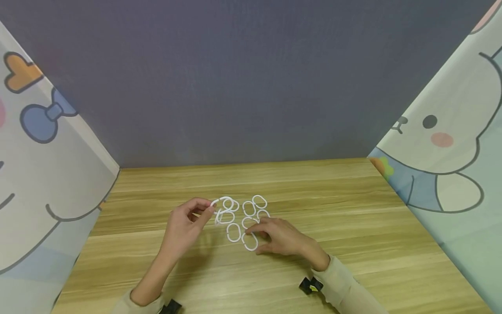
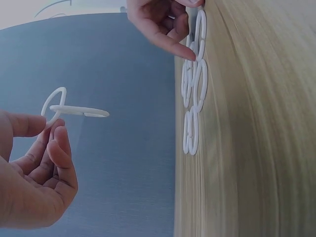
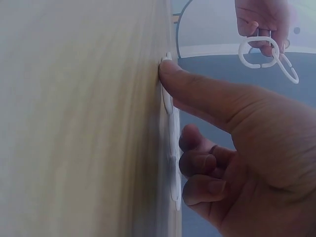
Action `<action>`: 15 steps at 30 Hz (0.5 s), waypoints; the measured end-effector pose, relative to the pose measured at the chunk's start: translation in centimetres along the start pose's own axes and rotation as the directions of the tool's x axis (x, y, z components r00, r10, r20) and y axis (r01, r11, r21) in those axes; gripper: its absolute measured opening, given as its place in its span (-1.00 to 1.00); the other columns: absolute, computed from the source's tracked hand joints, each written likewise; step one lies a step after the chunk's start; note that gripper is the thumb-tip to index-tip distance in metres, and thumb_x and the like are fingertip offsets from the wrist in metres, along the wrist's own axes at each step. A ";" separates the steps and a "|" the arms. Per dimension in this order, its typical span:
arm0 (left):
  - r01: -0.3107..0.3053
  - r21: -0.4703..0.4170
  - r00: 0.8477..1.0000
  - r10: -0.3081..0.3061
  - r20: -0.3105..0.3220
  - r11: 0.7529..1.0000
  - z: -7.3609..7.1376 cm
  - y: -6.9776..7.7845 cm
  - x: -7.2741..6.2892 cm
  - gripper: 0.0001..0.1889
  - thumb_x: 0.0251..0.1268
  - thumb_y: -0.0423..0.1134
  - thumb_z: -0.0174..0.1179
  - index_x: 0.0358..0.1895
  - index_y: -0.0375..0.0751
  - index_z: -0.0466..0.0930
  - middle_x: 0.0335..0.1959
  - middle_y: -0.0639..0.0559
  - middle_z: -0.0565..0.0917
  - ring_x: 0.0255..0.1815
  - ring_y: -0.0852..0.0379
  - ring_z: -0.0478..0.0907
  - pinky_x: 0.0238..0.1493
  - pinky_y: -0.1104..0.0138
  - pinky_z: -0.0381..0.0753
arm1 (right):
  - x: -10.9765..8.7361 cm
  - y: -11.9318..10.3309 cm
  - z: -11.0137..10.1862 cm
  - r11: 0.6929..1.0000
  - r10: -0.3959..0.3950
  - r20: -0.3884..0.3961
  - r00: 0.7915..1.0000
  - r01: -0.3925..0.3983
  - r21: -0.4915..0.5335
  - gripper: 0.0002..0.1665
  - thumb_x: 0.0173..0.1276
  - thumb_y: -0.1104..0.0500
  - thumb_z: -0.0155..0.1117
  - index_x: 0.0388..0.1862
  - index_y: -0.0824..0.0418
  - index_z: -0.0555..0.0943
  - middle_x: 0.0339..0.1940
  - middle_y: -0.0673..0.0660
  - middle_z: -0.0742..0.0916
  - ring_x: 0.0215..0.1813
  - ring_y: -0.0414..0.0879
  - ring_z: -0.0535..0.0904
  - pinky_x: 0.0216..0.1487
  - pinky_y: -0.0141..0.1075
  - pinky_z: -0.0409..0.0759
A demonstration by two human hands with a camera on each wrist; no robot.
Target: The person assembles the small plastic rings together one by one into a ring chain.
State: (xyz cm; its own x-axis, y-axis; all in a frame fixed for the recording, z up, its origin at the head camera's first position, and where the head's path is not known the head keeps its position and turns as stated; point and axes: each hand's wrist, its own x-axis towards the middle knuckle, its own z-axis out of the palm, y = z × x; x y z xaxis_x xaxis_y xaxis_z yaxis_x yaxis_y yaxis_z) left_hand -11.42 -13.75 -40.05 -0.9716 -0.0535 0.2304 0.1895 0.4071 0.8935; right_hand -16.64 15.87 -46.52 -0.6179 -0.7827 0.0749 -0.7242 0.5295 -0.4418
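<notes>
Evidently, the left grip [image 1: 184, 223] pinches linked white rings [image 2: 76, 109] aloft, while the right grip [image 1: 280, 237], loosely parted, touches a flat-lying ring [image 3: 168, 96].

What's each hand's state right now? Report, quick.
Left hand: closed, holding linked white oval plastic-looking rings.
Right hand: open, touching another white oval plastic-looking ring on the wood-grain table.

My chain links [image 2: 74, 109]: smooth plastic
Table [image 1: 337, 205]: wood-grained, smooth
Panel [image 1: 243, 83] at table's far edge: matt
My sleeves [image 1: 338, 281]: matt cloth
</notes>
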 end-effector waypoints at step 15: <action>-0.005 0.022 1.000 0.004 0.013 1.000 0.1 -0.1 -0.1 -0.92 0.56 -0.32 0.41 -0.06 -0.23 0.84 -0.21 0.03 0.83 -0.17 0.15 0.72 -0.16 0.38 0.67 | 0.0 0.2 0.2 1.000 0.001 0.016 1.000 -0.001 -0.005 -0.34 0.26 0.03 0.77 0.35 0.01 0.78 -0.42 -0.16 0.49 -0.36 -0.40 0.29 -0.32 -0.46 0.31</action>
State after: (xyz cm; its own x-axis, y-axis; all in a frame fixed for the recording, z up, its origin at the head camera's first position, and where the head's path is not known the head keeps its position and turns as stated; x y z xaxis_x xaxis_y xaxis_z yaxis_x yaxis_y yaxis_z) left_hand -11.35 -13.66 -40.21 -0.9725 -0.0403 0.2295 0.1908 0.4277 0.8835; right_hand -16.68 15.91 -46.78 -0.6135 -0.7874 0.0597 -0.7252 0.5318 -0.4374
